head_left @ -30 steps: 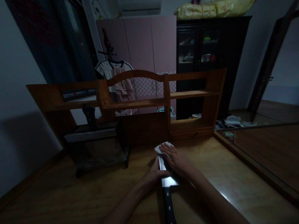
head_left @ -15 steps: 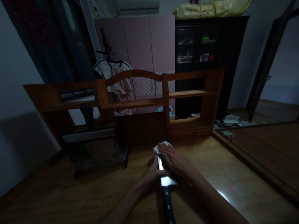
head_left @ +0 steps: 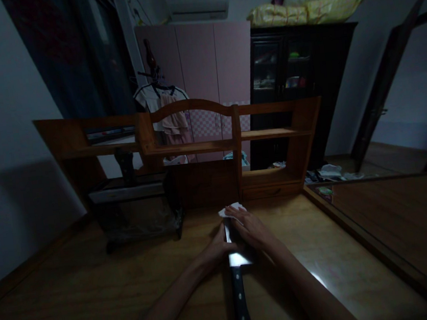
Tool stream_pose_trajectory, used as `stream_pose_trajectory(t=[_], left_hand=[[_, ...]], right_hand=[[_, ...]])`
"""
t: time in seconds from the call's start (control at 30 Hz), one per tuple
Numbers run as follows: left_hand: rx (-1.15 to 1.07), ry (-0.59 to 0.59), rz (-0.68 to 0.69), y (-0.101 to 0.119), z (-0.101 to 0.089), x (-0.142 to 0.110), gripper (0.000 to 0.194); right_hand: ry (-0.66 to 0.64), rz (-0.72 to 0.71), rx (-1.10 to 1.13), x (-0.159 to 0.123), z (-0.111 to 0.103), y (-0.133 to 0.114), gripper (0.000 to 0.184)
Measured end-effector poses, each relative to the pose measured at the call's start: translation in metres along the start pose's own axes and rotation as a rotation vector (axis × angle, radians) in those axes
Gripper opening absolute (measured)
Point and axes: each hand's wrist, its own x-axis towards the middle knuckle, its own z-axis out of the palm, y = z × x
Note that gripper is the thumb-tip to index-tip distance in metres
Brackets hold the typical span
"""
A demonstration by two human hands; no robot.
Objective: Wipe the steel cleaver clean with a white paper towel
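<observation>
A kitchen knife (head_left: 238,259) with a broad shiny blade and a black riveted handle points away from me above the wooden desk. My left hand (head_left: 220,242) is closed on the blade's left edge, its thumb lying across the metal near the handle. Fingers of my right hand (head_left: 251,227) press a white tissue (head_left: 225,212) against the far end of the blade. That hand and the tissue cover much of the blade, including its tip. Nobody's fingers are on the handle.
At the left of the desktop (head_left: 166,288) stands a dark knife block (head_left: 137,215) with a black-handled knife upright in it. A low wooden shelf (head_left: 192,148) runs along the back. A raised wooden edge (head_left: 362,246) borders the right side.
The knife handle has shifted very slightly left, and the tissue's edge has changed shape a little under my right hand. Both hands keep nearly the same place.
</observation>
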Motion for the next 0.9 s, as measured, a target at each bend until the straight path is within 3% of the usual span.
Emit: stream_pose_trajectory(t=[0.47, 0.73, 0.9], left_hand=[[-0.102, 0.063, -0.098, -0.003, -0.003, 0.003, 0.066], [-0.221, 0.086, -0.115, 0.012, 0.004, 0.0, 0.089], [-0.223, 0.037, -0.13, 0.013, 0.003, -0.001, 0.092]], right_hand=[[-0.024, 0.005, 0.05, -0.01, -0.005, -0.006, 0.04], [0.098, 0.11, -0.203, -0.005, -0.004, 0.006, 0.04], [0.183, 0.124, -0.269, -0.006, 0.001, 0.018, 0.043]])
